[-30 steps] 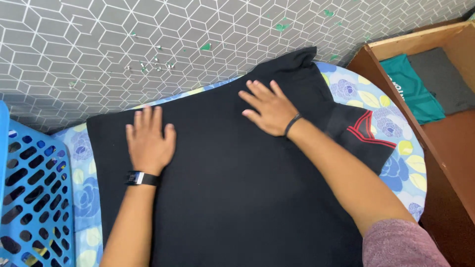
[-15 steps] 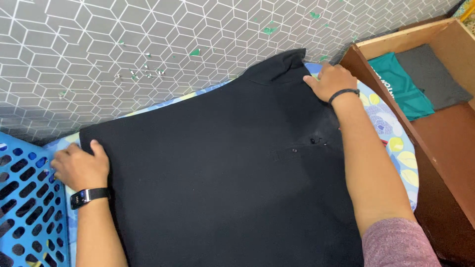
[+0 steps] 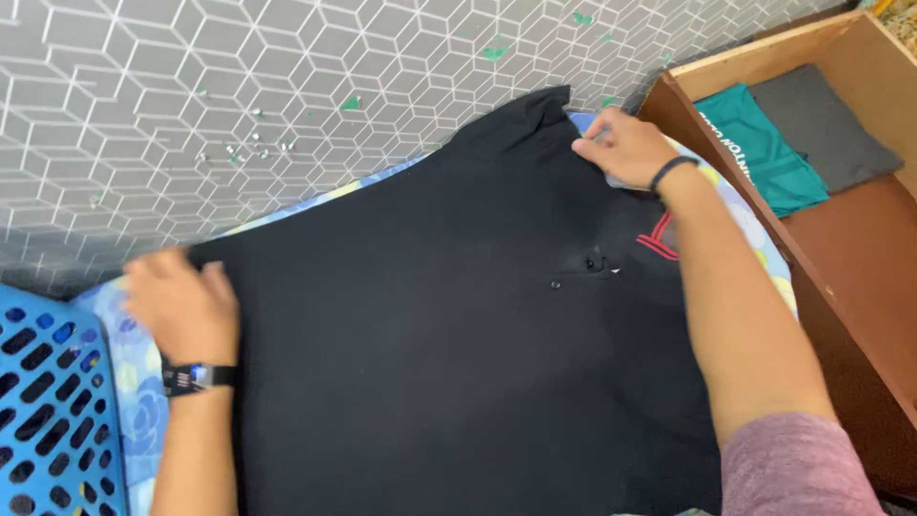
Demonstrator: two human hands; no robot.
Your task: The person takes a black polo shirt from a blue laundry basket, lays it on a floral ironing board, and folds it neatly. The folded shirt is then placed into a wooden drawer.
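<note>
A large black garment (image 3: pixel 449 354) lies spread over a surface covered in blue flowered cloth (image 3: pixel 134 411). Small buttons and a red stripe trim (image 3: pixel 657 239) show near its right side. My left hand (image 3: pixel 183 308), blurred and wearing a black wrist watch, grips the garment's left edge. At the far right corner my right hand (image 3: pixel 623 148), with a black band on the wrist, pinches the garment's edge beside the collar end. My right forearm crosses over the cloth's right side.
A blue plastic lattice basket (image 3: pixel 48 420) stands at the lower left. A grey wall with a geometric pattern (image 3: pixel 287 86) runs behind. On the right, a wooden shelf box (image 3: pixel 860 277) holds a folded teal garment (image 3: pixel 755 143) and a grey one (image 3: pixel 826 124).
Both hands went from lying flat on the garment's middle to its left and right edges. The right edge has been pulled inward, showing the red trim and buttons.
</note>
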